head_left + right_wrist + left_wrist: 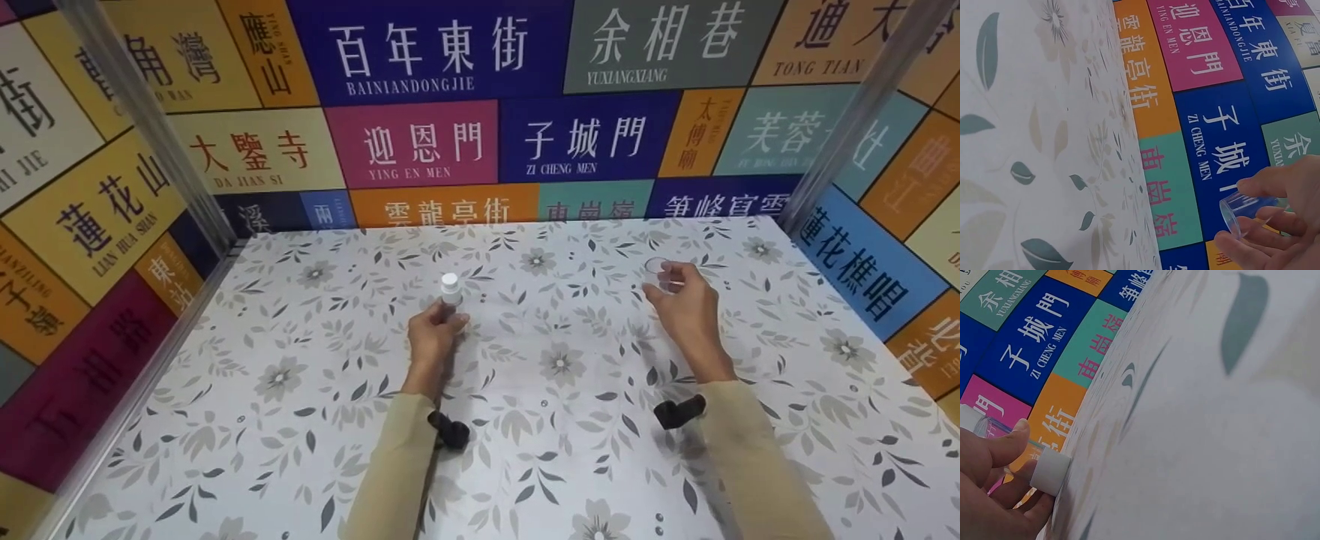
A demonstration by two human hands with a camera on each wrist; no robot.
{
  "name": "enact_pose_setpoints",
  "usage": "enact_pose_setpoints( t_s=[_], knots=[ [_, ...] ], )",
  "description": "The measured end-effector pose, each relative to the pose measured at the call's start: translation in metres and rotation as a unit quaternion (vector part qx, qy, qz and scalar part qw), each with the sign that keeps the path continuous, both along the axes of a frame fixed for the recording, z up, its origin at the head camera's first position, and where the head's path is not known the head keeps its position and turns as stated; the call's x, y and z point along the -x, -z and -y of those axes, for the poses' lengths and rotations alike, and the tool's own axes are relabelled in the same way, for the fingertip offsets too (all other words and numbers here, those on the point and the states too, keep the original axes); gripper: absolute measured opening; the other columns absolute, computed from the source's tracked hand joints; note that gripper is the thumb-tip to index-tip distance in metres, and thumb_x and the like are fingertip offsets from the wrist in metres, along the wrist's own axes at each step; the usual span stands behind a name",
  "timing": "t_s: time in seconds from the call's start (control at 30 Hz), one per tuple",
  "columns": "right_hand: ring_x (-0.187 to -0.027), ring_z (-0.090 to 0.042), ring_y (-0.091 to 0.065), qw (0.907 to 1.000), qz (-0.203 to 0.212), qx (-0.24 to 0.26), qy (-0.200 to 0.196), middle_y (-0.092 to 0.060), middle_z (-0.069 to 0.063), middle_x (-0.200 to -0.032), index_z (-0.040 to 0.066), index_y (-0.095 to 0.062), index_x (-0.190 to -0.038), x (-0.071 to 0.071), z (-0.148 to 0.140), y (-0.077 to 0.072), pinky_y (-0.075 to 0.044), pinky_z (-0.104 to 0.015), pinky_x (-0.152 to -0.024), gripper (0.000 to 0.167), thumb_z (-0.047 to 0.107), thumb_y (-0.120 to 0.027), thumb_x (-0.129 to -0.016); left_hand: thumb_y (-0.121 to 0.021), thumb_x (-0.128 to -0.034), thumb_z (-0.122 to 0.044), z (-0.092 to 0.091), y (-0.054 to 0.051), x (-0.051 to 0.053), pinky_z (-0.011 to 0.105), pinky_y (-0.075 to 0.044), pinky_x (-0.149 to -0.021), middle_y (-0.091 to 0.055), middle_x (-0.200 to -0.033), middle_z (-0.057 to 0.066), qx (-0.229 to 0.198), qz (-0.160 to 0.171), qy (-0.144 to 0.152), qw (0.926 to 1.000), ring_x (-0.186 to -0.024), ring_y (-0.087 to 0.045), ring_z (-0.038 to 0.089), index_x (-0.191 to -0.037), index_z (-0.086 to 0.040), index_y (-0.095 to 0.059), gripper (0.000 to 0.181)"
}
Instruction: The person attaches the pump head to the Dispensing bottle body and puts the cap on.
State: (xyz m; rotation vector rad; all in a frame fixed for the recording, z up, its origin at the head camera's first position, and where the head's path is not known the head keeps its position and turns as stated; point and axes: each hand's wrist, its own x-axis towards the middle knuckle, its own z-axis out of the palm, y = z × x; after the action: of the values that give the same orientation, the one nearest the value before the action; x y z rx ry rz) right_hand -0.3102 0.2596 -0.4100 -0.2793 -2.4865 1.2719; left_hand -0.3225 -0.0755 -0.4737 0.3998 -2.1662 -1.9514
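In the head view my left hand (433,337) grips a small clear bottle with a white cap (449,280) above the fingers. The left wrist view shows its transparent body between the thumb and fingers, and a white end piece (1050,471) at or very near the table surface. Farther right, my right hand (686,307) holds a small clear plastic cup (657,265) by its sides. The right wrist view shows the round rim of this cup (1231,216) pointing toward the table, with thumb and fingers curled round the wall. The cup looks raised off the table.
A white table (562,420) with a grey leaf and flower print lies under both hands. Coloured panels with place names (412,142) stand behind it and at both sides. Clear upright posts (176,157) rise at the back corners. Black wrist devices (450,431) sit at both sleeves.
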Motion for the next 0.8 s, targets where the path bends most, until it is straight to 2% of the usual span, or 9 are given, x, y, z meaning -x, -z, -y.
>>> enact_pose_setpoints(
  t_s=[0.1, 0.37, 0.6, 0.8],
  knots=[
    [-0.121, -0.035, -0.063, 0.9999, -0.008, 0.006, -0.002, -0.066, -0.020, -0.125, 0.000, -0.057, -0.131, -0.002, 0.004, -0.002, -0.049, -0.042, -0.103, 0.044, 0.016, -0.069, -0.091, -0.075, -0.0828, 0.001, 0.000, 0.001, 0.000, 0.039, -0.047, -0.108, -0.064, -0.132, 0.023, -0.006, 0.007, 0.000, 1.0000, -0.129, -0.059, 0.034, -0.133, 0.002, -0.060, 0.053],
    [-0.121, -0.033, -0.063, 0.9987, -0.046, 0.014, -0.017, -0.065, -0.021, -0.124, 0.000, -0.058, -0.132, -0.003, 0.015, -0.005, -0.052, -0.042, -0.101, 0.045, 0.013, -0.070, -0.091, -0.074, -0.0821, 0.002, -0.002, -0.001, 0.001, 0.038, -0.052, -0.102, -0.068, -0.124, 0.025, 0.002, -0.010, -0.002, 0.9999, -0.124, -0.063, 0.035, -0.129, 0.004, -0.063, 0.048],
    [-0.117, -0.036, -0.062, 0.9948, -0.096, 0.005, -0.033, -0.064, -0.023, -0.122, -0.003, -0.059, -0.132, -0.004, 0.026, -0.009, -0.051, -0.041, -0.104, 0.045, 0.010, -0.072, -0.091, -0.074, -0.0839, 0.000, -0.001, -0.002, -0.001, 0.039, -0.048, -0.108, -0.064, -0.132, 0.024, 0.007, 0.005, 0.004, 1.0000, -0.129, -0.059, 0.035, -0.134, 0.003, -0.058, 0.053],
    [-0.120, -0.037, -0.061, 0.9922, -0.116, 0.003, -0.044, -0.059, -0.024, -0.121, 0.000, -0.060, -0.134, -0.004, 0.036, -0.018, -0.051, -0.041, -0.104, 0.045, 0.006, -0.071, -0.091, -0.074, -0.0858, -0.005, 0.000, -0.002, 0.000, 0.039, -0.045, -0.111, -0.062, -0.137, 0.019, 0.023, 0.024, -0.001, 0.9994, -0.132, -0.056, 0.033, -0.135, -0.003, -0.060, 0.051]
  ],
)
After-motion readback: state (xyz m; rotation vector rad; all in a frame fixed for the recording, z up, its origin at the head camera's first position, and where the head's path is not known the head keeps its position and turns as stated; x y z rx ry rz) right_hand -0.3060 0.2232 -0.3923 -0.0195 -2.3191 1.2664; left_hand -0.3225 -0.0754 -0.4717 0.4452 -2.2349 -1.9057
